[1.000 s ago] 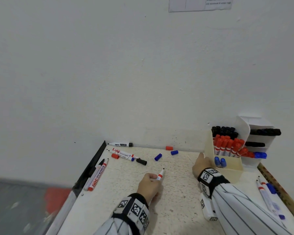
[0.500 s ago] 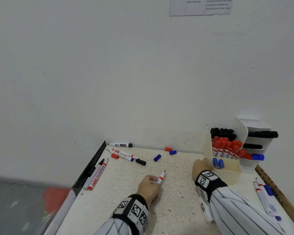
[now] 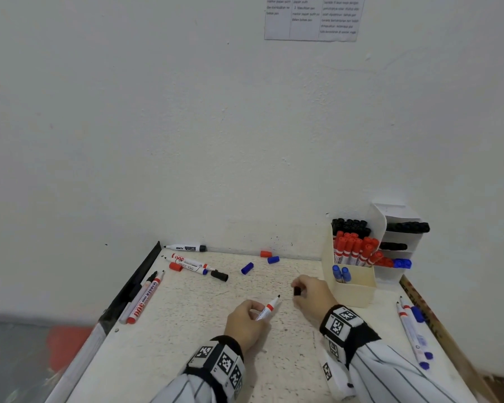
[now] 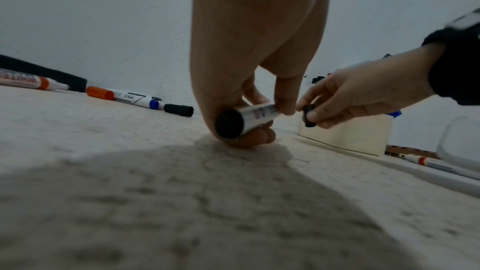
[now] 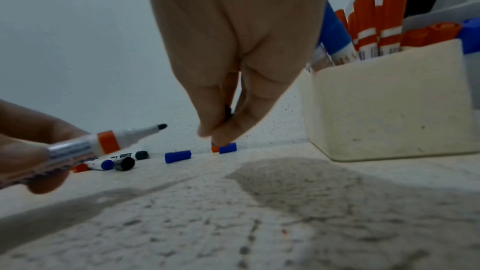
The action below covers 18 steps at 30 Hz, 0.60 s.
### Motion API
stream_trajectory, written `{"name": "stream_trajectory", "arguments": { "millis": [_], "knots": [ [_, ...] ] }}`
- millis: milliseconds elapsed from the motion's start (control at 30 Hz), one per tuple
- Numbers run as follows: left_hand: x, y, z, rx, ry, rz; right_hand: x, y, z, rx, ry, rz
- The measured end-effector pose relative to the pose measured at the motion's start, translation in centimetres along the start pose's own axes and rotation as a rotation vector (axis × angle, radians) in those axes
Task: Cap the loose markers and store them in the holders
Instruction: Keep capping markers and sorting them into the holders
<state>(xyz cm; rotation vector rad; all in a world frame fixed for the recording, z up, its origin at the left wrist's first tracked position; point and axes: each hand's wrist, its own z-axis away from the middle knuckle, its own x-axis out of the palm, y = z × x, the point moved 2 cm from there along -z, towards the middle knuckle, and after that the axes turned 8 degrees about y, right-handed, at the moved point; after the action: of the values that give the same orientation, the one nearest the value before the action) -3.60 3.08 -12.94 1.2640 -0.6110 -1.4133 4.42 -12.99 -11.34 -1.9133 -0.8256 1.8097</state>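
Note:
My left hand [image 3: 246, 317] grips an uncapped white marker [image 3: 268, 309] with a red band and a black tip that points up and right. The same marker [image 4: 249, 117] shows its black rear end in the left wrist view. A little to the right of the tip, my right hand [image 3: 312, 295] pinches a small black cap [image 3: 297, 291], seen also as a dark cap [image 4: 308, 115] between thumb and fingers. The cream holder [image 3: 354, 289] with red, black and blue capped markers stands at the right. A white tiered holder [image 3: 402, 237] behind it has markers lying in its shelves.
Loose markers [image 3: 191, 264] and a black cap [image 3: 219, 276] lie at the back left; two more markers [image 3: 143, 299] rest by the black left edge. Blue caps [image 3: 247, 268] and a red cap [image 3: 265, 253] sit near the wall. Several markers [image 3: 413, 333] lie at the right edge.
My right hand has left the cream holder and moved left toward the marker tip, now pinching a black cap. The left hand keeps the marker, its tip raised slightly.

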Motion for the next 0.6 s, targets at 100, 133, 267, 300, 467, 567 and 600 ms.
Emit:
{"name": "stream_trajectory", "arguments": {
  "millis": [100,133,267,300,467,567,600],
  "knots": [
    [0.8,0.7,0.8,0.06,0.004,0.021,-0.5,-0.7,1.0,-0.086,0.039,-0.149],
    [0.9,1.0,1.2,0.078,0.018,0.034,-0.7,-0.7,1.3,-0.087,0.047,-0.185],
    [1.7,1.7,2.2,0.137,0.03,0.044,-1.4,0.0,2.5,-0.061,0.076,-0.297],
    [1.8,1.8,2.4,0.15,0.034,0.027,-1.6,0.2,2.7,-0.056,0.095,-0.317],
    [2.7,2.0,3.1,0.159,0.01,0.001,-2.5,1.1,4.1,-0.019,0.131,-0.408],
    [3.3,2.0,3.9,0.164,-0.003,0.004,-3.1,1.7,4.9,-0.004,0.081,-0.428],
    [3.5,1.9,4.0,0.169,-0.003,0.001,-3.3,2.0,5.1,0.001,0.081,-0.432]
  ]
}}
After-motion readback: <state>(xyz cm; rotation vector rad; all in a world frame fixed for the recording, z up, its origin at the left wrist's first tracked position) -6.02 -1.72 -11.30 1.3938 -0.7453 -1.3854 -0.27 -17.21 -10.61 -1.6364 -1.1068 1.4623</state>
